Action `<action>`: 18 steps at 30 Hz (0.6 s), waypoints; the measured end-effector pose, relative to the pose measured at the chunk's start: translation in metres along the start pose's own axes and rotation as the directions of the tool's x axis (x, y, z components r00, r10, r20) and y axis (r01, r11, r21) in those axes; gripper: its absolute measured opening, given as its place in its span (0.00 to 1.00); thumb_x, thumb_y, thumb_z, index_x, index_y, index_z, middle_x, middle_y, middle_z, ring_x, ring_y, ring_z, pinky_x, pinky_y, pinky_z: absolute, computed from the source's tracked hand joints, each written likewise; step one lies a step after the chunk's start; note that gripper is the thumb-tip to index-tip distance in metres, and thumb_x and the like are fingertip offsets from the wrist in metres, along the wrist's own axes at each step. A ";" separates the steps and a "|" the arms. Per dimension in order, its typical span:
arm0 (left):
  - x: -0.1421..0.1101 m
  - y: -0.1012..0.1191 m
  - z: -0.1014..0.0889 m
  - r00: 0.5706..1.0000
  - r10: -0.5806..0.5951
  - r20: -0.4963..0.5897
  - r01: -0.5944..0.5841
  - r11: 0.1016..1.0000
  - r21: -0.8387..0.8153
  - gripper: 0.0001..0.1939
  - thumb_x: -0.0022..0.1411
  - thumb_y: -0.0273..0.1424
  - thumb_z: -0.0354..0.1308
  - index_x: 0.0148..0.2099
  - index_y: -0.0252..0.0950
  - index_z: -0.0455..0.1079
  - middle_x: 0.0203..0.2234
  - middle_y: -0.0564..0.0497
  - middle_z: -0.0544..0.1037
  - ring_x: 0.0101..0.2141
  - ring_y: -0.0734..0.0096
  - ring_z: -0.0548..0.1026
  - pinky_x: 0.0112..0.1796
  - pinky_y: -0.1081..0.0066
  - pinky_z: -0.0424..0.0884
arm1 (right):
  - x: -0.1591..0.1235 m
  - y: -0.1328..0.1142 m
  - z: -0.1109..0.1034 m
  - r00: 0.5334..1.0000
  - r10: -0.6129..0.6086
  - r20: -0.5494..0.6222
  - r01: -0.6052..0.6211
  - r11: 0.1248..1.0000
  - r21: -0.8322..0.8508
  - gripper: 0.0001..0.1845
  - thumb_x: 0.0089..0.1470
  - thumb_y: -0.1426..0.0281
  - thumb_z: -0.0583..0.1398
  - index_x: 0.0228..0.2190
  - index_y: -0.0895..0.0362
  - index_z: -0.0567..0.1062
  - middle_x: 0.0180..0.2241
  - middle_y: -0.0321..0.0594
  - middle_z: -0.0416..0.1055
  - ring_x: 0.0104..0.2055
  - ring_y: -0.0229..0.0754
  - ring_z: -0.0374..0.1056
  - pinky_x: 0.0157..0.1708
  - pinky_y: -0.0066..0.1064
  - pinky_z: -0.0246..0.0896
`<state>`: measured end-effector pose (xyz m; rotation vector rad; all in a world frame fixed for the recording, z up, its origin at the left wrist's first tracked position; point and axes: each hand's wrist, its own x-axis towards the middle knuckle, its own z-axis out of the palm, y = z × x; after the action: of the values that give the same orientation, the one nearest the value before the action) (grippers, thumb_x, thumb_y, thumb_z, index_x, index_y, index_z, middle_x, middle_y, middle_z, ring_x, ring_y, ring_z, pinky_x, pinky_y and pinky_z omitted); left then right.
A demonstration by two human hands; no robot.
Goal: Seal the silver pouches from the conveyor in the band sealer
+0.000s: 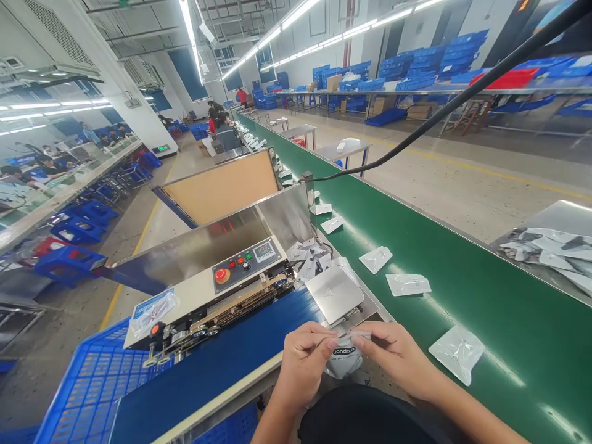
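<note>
Between my two hands hangs a silvery-white pouch [345,362] with dark printed lettering. My left hand [305,357] pinches its top edge at the left corner, thumb against fingers. At the right corner, my right hand [393,351] grips the same edge in a pinch. What lies inside the pouch does not show. Just beyond my hands is a small flat metal plate [335,293] on the machine's end. The sealing machine [231,290], with red and green buttons and a lit display, stands to the left, its blue belt [222,364] running below it.
A green conveyor [407,246] with several flat pouches [457,354] runs along my right. More pouches [312,259] are heaped behind the metal plate. A blue basket [83,376] stands at lower left. A black cable [416,135] crosses the upper right. People sit farther along the line.
</note>
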<state>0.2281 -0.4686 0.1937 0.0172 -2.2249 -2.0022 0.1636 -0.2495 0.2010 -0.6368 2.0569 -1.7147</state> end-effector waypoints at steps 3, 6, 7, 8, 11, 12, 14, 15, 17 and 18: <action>0.000 -0.004 0.006 0.997 0.002 -0.079 -0.008 0.997 -0.075 0.11 0.64 0.43 0.73 0.34 0.44 0.89 0.30 0.44 0.86 0.33 0.63 0.81 0.34 0.69 0.77 | 0.001 -0.001 0.000 1.000 -0.001 0.014 0.001 1.000 -0.016 0.25 0.67 0.49 0.62 0.44 0.54 0.89 0.35 0.42 0.84 0.36 0.45 0.78 0.40 0.33 0.76; 0.003 -0.008 0.008 0.990 0.003 -0.142 -0.021 0.992 -0.126 0.09 0.59 0.41 0.77 0.32 0.44 0.88 0.29 0.44 0.85 0.32 0.64 0.81 0.33 0.69 0.78 | 0.002 -0.002 0.002 1.000 0.013 -0.006 -0.013 1.000 -0.021 0.25 0.66 0.48 0.62 0.46 0.53 0.89 0.39 0.44 0.86 0.40 0.48 0.80 0.45 0.36 0.78; 0.004 -0.010 0.008 0.987 0.003 -0.158 -0.026 0.990 -0.140 0.09 0.56 0.41 0.79 0.31 0.43 0.88 0.28 0.45 0.85 0.32 0.64 0.81 0.33 0.69 0.78 | 0.003 -0.002 0.003 1.000 0.015 -0.009 -0.015 1.000 -0.018 0.25 0.67 0.48 0.62 0.47 0.53 0.89 0.41 0.44 0.86 0.43 0.49 0.81 0.48 0.38 0.78; 0.005 -0.012 0.008 0.985 0.001 -0.171 -0.027 0.988 -0.150 0.09 0.55 0.41 0.80 0.30 0.43 0.87 0.28 0.45 0.85 0.32 0.64 0.81 0.34 0.69 0.78 | 0.004 -0.001 0.004 1.000 0.012 -0.004 -0.012 1.000 -0.014 0.25 0.67 0.48 0.62 0.48 0.52 0.88 0.43 0.45 0.86 0.45 0.50 0.81 0.50 0.39 0.78; 0.007 -0.020 0.004 0.984 -0.025 -0.177 -0.003 0.987 -0.158 0.11 0.54 0.42 0.80 0.29 0.42 0.87 0.28 0.44 0.85 0.32 0.64 0.81 0.33 0.69 0.78 | 0.007 0.004 0.007 0.999 -0.030 0.018 0.030 1.000 0.005 0.24 0.70 0.50 0.60 0.49 0.52 0.88 0.48 0.47 0.85 0.50 0.52 0.81 0.55 0.42 0.77; 0.007 -0.022 0.002 0.985 -0.035 -0.171 0.009 0.989 -0.151 0.12 0.55 0.42 0.79 0.30 0.41 0.87 0.29 0.44 0.85 0.32 0.63 0.81 0.34 0.69 0.78 | 0.008 0.006 0.008 0.998 -0.058 0.005 0.058 0.998 0.013 0.23 0.70 0.51 0.60 0.49 0.51 0.88 0.49 0.47 0.85 0.51 0.52 0.81 0.55 0.42 0.77; 0.005 -0.026 -0.001 0.987 -0.043 -0.157 0.022 0.991 -0.134 0.13 0.58 0.44 0.77 0.31 0.40 0.87 0.31 0.43 0.86 0.33 0.62 0.82 0.35 0.67 0.78 | 0.009 0.010 0.010 0.993 -0.112 -0.036 0.113 0.993 0.035 0.19 0.68 0.53 0.63 0.47 0.49 0.89 0.48 0.46 0.85 0.50 0.51 0.82 0.54 0.42 0.78; 0.004 -0.028 -0.001 0.988 -0.045 -0.150 0.026 0.991 -0.131 0.14 0.59 0.45 0.76 0.31 0.39 0.87 0.31 0.42 0.86 0.34 0.61 0.82 0.37 0.66 0.79 | 0.009 0.011 0.011 0.990 -0.128 -0.054 0.131 0.990 0.049 0.17 0.67 0.54 0.65 0.45 0.49 0.90 0.46 0.45 0.86 0.48 0.50 0.82 0.52 0.41 0.79; 0.002 -0.033 -0.002 0.989 -0.079 -0.128 0.057 0.984 -0.167 0.17 0.59 0.48 0.75 0.37 0.38 0.87 0.35 0.41 0.86 0.37 0.60 0.82 0.38 0.65 0.79 | 0.011 0.014 0.014 0.990 -0.113 -0.085 0.119 0.990 0.080 0.15 0.64 0.54 0.67 0.42 0.48 0.90 0.43 0.44 0.86 0.44 0.49 0.82 0.48 0.40 0.80; 0.002 -0.037 -0.002 0.988 -0.117 -0.101 0.094 0.975 -0.203 0.21 0.59 0.50 0.74 0.43 0.37 0.87 0.37 0.41 0.86 0.38 0.59 0.82 0.39 0.64 0.79 | 0.012 0.016 0.016 0.992 -0.077 -0.101 0.087 0.991 0.097 0.15 0.63 0.54 0.68 0.41 0.49 0.90 0.41 0.44 0.86 0.42 0.49 0.82 0.45 0.39 0.80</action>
<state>0.2229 -0.4744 0.1579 0.2249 -1.9883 -2.2097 0.1611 -0.2671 0.1825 -0.6255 2.0176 -1.9190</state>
